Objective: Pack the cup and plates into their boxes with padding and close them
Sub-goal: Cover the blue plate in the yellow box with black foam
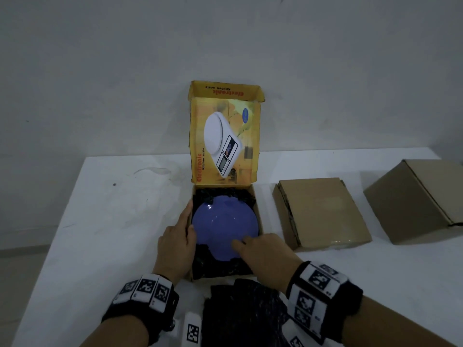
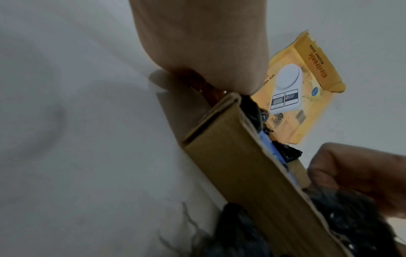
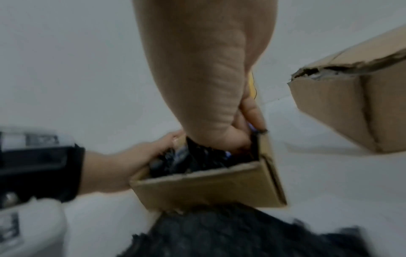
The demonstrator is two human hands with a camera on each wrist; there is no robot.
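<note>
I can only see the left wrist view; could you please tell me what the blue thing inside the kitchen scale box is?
Observer: It is a round blue plate, lying on black padding in the kitchen scale box.
Operator: Thank you. Where is the right hand?
Observer: The right hand has its fingertips on the plate's near edge.
Operator: Are there other boxes?
Observer: Yes, a flat cardboard box and a larger cardboard box sit to the right; both look closed.

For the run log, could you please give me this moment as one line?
blue plate in yellow box, lid up | left hand on box side | right hand on plate
</note>
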